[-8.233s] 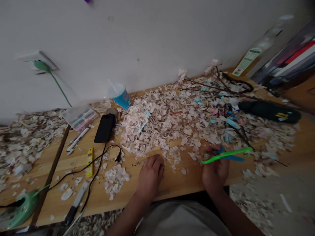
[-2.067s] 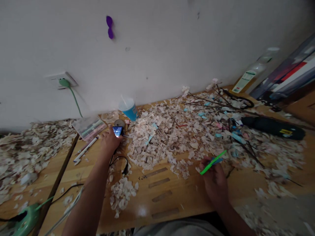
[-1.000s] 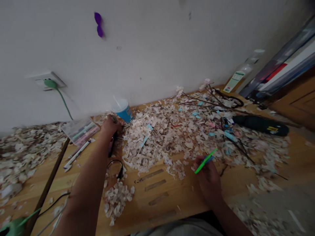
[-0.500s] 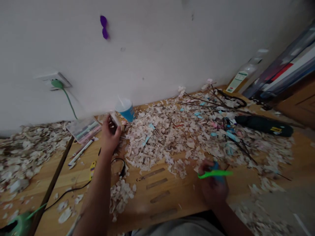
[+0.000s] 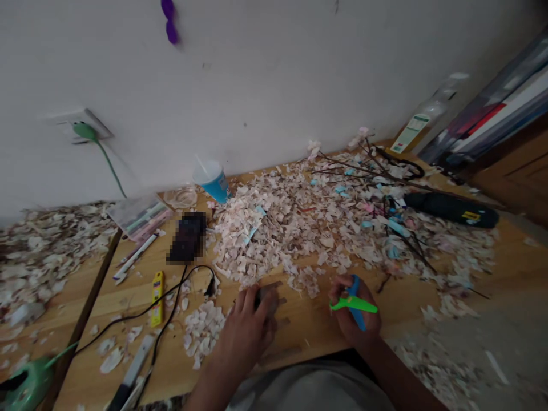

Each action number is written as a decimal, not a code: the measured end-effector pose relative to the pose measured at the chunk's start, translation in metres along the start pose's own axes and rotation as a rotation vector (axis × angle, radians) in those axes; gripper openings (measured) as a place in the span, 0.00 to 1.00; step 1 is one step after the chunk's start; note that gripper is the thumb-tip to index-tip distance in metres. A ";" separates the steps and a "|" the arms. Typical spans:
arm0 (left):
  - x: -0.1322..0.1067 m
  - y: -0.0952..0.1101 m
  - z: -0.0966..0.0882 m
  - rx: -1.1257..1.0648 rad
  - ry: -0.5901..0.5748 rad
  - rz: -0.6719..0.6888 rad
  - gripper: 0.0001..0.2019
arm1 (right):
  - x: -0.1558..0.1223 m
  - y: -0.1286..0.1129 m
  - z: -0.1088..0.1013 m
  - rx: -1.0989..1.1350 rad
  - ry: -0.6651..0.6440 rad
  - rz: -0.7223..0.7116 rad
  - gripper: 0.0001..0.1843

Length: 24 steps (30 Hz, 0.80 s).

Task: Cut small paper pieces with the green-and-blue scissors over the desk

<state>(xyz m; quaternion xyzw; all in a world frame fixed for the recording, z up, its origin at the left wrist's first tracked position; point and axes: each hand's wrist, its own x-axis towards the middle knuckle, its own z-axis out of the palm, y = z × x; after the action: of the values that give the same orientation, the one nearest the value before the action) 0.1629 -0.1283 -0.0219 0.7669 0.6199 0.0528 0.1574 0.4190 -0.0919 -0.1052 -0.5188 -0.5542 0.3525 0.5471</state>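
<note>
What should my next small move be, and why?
I'd probably close the scissors before bringing your hands together: their green and blue blades point apart in your right hand, while your left hand is close by, gripping a greyish object that its fingers partly hide.

the scene is dim; the white wall (image 5: 274,85) reads flat grey, darkening toward the top right corner. a faint, soft shadow lies just right of the purple ornament (image 5: 171,31). the green-and-blue scissors (image 5: 358,304) show the most vivid colour. coarse square pixels cover the smartphone (image 5: 187,238). wide-angle stretching tilts the bottle (image 5: 419,123) outward, its label too soft to read.
</note>
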 end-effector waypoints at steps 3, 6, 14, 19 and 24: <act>0.002 0.001 -0.003 0.057 -0.048 0.025 0.32 | 0.000 -0.003 0.001 0.054 -0.006 -0.030 0.18; 0.002 0.002 -0.002 0.058 -0.039 0.045 0.34 | 0.002 -0.007 0.001 0.102 -0.056 -0.039 0.17; -0.010 -0.013 0.021 -0.238 0.169 -0.072 0.43 | 0.004 -0.028 0.004 -0.108 -0.292 -0.257 0.22; -0.008 0.001 0.004 -0.718 0.129 -0.066 0.39 | 0.006 -0.063 0.020 -0.099 -0.674 -0.170 0.34; 0.001 0.014 0.005 -1.391 0.111 -0.182 0.34 | 0.010 -0.081 0.030 0.134 -0.644 0.192 0.26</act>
<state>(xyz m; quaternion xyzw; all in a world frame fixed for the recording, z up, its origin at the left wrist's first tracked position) 0.1777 -0.1312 -0.0219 0.4294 0.5110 0.4627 0.5835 0.3758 -0.0941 -0.0299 -0.3936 -0.6227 0.5839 0.3412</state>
